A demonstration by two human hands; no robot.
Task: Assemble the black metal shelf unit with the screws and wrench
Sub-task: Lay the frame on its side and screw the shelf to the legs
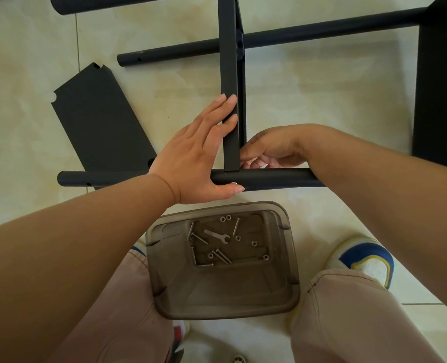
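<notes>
Pale floor tiles carry the shelf panel [230,82] on edge, square to a tube [269,179]; left hand [191,163] braces it, fingers spread, right hand [272,148] pinching at the joint, nearer the screw hole.

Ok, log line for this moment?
left hand: flat against shelf panel | right hand: fingers at panel-tube joint | wrench: in bin

Black shelf panel [229,82] stands on edge against the near tube [269,179]; screws [218,254], wrench [217,235] in tub.

light: soft, even | shadows: faint | focus: sharp | edges: wide-angle bowed
</notes>
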